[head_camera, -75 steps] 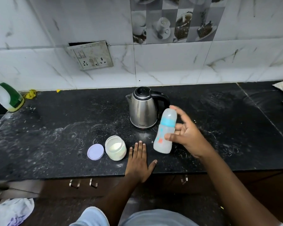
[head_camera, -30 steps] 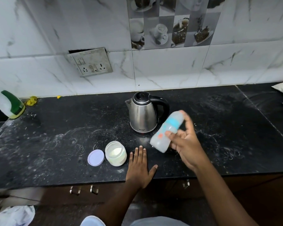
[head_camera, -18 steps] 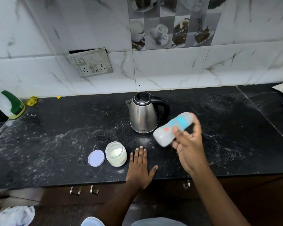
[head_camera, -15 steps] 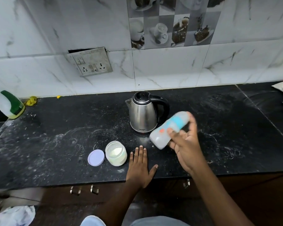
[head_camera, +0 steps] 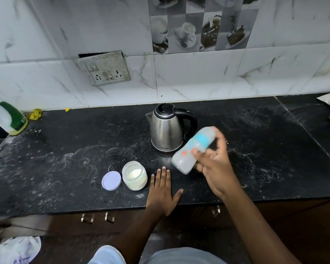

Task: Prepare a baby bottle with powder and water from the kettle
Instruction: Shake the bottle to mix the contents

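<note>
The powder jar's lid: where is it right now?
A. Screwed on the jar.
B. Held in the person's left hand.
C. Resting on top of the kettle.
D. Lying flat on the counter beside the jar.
D: the lilac lid lies flat on the counter next to the open jar, while the left hand rests flat and holds nothing.

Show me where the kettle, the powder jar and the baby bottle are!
kettle [head_camera: 167, 133], head view, on its shiny steel side.
powder jar [head_camera: 135, 182], head view, on its lower wall.
baby bottle [head_camera: 180, 161], head view, on the cloudy body near its base.
</note>
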`<state>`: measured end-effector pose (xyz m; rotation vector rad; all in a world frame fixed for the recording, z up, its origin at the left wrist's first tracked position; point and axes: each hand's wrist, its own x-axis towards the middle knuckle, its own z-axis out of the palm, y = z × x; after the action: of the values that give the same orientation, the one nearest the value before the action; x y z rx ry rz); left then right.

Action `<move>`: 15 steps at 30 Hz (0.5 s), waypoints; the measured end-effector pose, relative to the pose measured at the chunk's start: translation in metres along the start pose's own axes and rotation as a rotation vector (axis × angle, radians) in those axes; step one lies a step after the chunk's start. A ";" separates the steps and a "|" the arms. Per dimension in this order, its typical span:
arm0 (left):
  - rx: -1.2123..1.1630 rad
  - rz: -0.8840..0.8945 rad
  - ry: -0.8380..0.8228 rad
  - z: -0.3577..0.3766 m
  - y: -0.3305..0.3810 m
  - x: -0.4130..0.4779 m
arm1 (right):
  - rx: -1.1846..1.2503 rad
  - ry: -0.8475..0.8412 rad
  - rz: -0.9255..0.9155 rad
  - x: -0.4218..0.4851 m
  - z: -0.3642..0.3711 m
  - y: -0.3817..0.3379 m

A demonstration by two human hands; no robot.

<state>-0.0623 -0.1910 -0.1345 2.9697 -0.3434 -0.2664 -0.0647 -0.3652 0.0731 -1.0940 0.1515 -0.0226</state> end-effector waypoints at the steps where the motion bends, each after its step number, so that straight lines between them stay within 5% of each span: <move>1: 0.002 -0.005 -0.002 0.000 0.000 0.001 | -0.024 -0.036 0.013 -0.002 0.002 -0.001; 5: -0.008 0.001 0.016 0.000 0.000 0.000 | 0.123 0.145 -0.058 0.002 -0.001 -0.002; 8: -0.001 -0.003 0.008 -0.001 0.000 0.000 | -0.016 -0.012 0.034 0.001 -0.005 -0.004; 11: -0.015 -0.002 0.018 -0.002 0.001 0.000 | 0.059 0.122 -0.035 0.002 -0.012 -0.006; 15: -0.010 0.000 0.005 -0.003 0.000 -0.001 | -0.052 0.036 -0.007 0.000 -0.012 -0.007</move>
<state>-0.0624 -0.1909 -0.1319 2.9598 -0.3408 -0.2599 -0.0662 -0.3793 0.0734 -1.1462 0.1818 -0.0446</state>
